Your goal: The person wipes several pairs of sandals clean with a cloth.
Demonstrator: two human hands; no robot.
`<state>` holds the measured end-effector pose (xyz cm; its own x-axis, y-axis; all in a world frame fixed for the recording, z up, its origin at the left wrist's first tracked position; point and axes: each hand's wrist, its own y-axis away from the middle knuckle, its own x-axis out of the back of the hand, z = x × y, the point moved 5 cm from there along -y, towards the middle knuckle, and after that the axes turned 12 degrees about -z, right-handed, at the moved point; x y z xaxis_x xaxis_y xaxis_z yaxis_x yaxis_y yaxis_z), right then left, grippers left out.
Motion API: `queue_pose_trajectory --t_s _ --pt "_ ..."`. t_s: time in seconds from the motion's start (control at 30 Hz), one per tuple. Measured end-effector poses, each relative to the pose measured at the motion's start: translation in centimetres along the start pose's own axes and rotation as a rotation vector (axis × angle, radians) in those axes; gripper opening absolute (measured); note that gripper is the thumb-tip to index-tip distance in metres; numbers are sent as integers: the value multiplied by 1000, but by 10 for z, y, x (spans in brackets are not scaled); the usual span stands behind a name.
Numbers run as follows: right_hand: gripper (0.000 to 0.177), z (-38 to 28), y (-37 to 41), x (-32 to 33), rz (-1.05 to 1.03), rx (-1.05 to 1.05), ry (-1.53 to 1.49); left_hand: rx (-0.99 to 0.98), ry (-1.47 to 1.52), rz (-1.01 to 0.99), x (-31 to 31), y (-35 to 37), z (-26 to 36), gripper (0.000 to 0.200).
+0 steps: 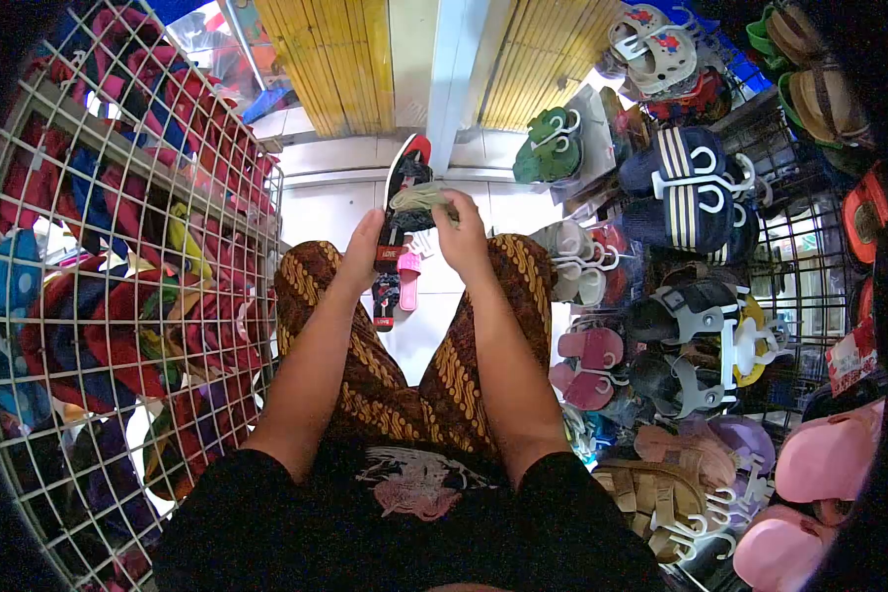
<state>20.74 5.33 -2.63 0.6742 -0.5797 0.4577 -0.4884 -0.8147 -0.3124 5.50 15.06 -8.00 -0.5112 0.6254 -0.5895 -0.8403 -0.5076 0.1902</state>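
Fingers of left hand clamp black-and-red sandal by its side, above tiled floor; right hand's pinch pale bundle over it. Likely working bundle against sandal; next calls for steady left hold.

Top of frame: two yellow slatted panels standing. Centre: two hands showing, one left hand, one right hand; one pale green bundle and at least one red-toed black sandal appearing between them. Just below: one pink sandal and one black-and-red sandal lying. Upper right: two pale clogs with printed motifs hanging, then two navy striped slides. Right of lower centre: two rose-pink sandals hanging. Lower right: two large pink clogs bulging. Left edge: red and blue footwear overlapping beyond counting.
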Motion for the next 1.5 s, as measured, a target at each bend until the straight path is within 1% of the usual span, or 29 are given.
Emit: queue_pose_trajectory --t_s 0.03,0.13,0.23,0.27,0.3,0.37,0.5,0.53,0.63,0.7,0.73,0.8,0.9,0.93,0.97,1.03,1.07,1.17,1.2,1.3,1.33,1.43,1.47,1.5 --pt "34 -1 -1 -2 -33 2 -28 27 57 -10 0 0 -1 44" --pt "49 -11 -2 5 -114 -134 -298 86 224 -46 -1 1 0 51" --pt "58 -38 -2 24 -89 -211 -300 77 416 -109 -9 3 5 58" --pt "60 -45 -4 31 -153 -207 -156 64 487 -141 -12 3 9 59" --pt "60 -46 -3 32 -196 -156 -119 50 557 -172 -15 5 13 61" --pt "60 -46 -1 29 -283 -54 -46 27 585 -136 -15 7 16 59" --pt "60 -49 5 8 -453 66 -202 61 568 -108 -5 6 9 55" --pt "60 -50 6 8 -490 39 -134 74 550 -108 -5 6 9 54" --pt "59 -58 5 15 -514 -98 -169 95 483 -90 -9 9 10 52" --pt "58 -59 6 11 -531 -85 -132 131 401 -65 -3 11 6 51" --pt "57 -59 6 10 -538 -79 -113 122 389 -84 -3 9 4 52" --pt "56 -59 5 13 -475 -72 -102 106 368 -122 -3 7 -1 52" --pt "53 -51 4 20 -407 -96 -71 127 376 -135 -1 5 -8 54" --pt "52 -49 1 23 -387 -105 -58 103 457 -126 -1 5 -5 55" --pt "52 -47 -1 24 -407 -122 -44 43 503 -220 4 2 -1 56" --pt "52 -52 1 23 -441 -165 -17 -7 573 -164 8 3 7 57" --pt "53 -52 2 20 -413 -142 27 34 558 -126 11 2 5 58" --pt "53 -55 4 21 -347 -122 -10 59 509 -243 1 4 4 57" --pt "51 -56 4 21 -360 -127 -77 76 460 -189 2 6 4 57" --pt "50 -68 5 15 -437 7 -112 85 432 -68 1 8 2 56" --pt "53 -68 6 15 -477 -22 -39 55 452 -57 -7 10 8 57" --pt "56 -70 9 27 -437 -82 -282 37 534 -264 -9 11 14 59" --pt "54 -73 11 35 -490 -88 -321 33 662 -354 -13 15 15 70" --pt "53 -82 15 48 -509 -222 -360 68 645 -343 -23 21 21 74"
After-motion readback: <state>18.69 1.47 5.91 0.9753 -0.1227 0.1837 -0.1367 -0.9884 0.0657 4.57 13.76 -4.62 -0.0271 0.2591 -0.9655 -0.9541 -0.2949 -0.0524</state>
